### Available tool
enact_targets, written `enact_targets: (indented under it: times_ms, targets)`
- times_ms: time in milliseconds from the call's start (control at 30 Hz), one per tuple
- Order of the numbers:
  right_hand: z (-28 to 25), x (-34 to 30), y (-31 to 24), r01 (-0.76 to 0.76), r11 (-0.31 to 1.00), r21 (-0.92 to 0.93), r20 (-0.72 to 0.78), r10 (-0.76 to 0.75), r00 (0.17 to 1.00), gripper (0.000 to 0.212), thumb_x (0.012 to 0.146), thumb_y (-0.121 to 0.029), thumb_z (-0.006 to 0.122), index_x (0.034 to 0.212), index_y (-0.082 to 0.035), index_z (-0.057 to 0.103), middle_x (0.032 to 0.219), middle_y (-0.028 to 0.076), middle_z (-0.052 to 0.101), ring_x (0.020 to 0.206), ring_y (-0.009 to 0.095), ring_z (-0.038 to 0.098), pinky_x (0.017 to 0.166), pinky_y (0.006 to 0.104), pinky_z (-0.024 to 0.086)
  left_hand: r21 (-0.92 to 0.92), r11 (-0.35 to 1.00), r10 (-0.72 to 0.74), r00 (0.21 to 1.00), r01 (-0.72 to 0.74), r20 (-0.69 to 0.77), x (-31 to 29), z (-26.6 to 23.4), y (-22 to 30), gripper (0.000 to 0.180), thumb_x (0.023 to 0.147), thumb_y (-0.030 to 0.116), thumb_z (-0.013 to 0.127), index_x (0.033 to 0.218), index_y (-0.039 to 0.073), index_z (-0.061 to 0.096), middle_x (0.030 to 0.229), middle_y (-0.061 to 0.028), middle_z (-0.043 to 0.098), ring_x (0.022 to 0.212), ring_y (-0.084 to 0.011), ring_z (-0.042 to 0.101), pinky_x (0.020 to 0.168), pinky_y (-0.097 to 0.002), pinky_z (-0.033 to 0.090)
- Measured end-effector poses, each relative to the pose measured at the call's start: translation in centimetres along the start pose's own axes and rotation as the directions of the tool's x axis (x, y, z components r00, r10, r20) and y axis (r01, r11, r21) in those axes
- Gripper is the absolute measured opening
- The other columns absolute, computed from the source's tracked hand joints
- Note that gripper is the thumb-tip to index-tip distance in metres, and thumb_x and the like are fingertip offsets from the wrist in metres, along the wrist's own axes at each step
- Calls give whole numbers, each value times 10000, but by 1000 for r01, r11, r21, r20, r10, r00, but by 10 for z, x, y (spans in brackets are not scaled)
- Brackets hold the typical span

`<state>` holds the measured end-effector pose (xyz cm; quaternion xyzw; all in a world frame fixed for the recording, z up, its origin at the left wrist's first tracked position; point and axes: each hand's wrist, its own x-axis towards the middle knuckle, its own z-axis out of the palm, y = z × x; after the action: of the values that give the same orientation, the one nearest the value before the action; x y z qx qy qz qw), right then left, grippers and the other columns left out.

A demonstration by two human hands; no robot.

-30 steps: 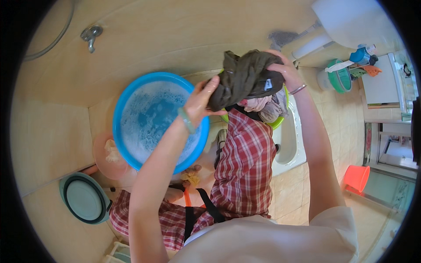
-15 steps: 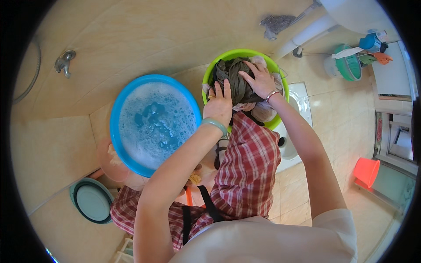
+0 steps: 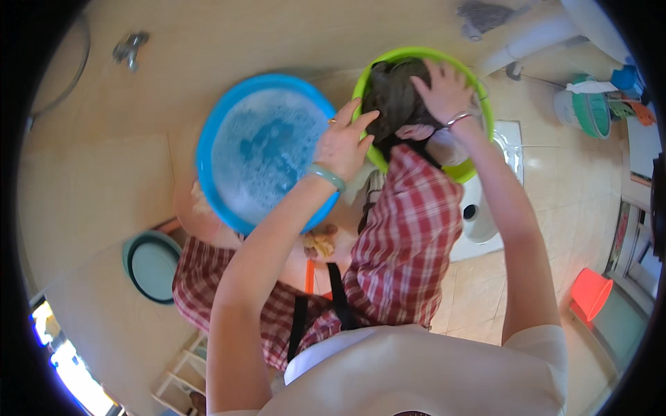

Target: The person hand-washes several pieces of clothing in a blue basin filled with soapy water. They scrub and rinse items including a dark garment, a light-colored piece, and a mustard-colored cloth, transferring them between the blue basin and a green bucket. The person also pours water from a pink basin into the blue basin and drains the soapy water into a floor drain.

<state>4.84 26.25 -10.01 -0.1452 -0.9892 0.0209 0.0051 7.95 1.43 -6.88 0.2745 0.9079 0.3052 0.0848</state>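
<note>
As both hands come together over the lime-green basin (image 3: 415, 53), look at the dark olive garment (image 3: 393, 97), bunched inside it on the left and far side! The right hand (image 3: 447, 96) lies over the garment's right part, fingers fanned wide, palm down, with no fold visibly pinched between them. And the left hand (image 3: 343, 142)? It is at the basin's left rim, thumb and fingers well apart, the fingertips reaching over the garment's near-left edge; whether they press on it or just hover, the view can't settle.

What a floppy customer this cloth looks: soft, limp, no stiffness to it, nothing fragile. If it is soaked, which can't be told for sure, expect it heavier than its bulk suggests, and a bit slippery. Best hold, surely, is a full handful of the thick folds from either side, rather than one thin edge that could let the rest sag.

So where does it sit? Directly under the right hand, and just to the far right of the left one. Pale pink cloth (image 3: 415, 132) peeks out on its near side, while over to the left stands the blue tub (image 3: 205, 152), full of foamy water (image 3: 274, 149).
</note>
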Motion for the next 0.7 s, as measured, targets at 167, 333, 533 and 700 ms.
enact_targets:
  times_ms: [167,333,533,700]
  targets:
    - [-84,-18,-76,571,705,420,142,-673,726,247,818,-295,602,921,-86,682,985,129,640,955,297,596,798,411,479,-332,867,-307,923,371,231,-79,-14,-57,212,860,185,592,1041,97,662,1034,-151,658,921,-314,638,800,-375,509]
    - [-24,-138,-224,528,453,718,637,-733,-239,364,845,-347,535,812,-12,675,779,186,644,687,302,595,658,410,468,-170,855,-184,593,490,784,-187,45,-135,242,870,236,595,943,22,682,855,-97,697,780,-167,674,631,-300,535]
    - [160,-281,-228,234,872,431,901,-398,-174,412,865,-281,553,1129,37,560,954,190,642,775,276,658,633,394,556,-60,-64,-437,26,996,899,-296,117,-155,377,864,286,563,1216,154,537,1029,-113,641,863,-274,635,549,-418,553]
    - [277,-358,-189,97,884,458,782,-452,430,521,783,-318,684,1188,-24,541,1179,203,574,1115,334,536,944,454,421,-365,-543,-598,-42,756,801,-354,179,-186,498,908,411,522,1329,191,372,1055,-70,551,950,-279,555,731,-565,495]
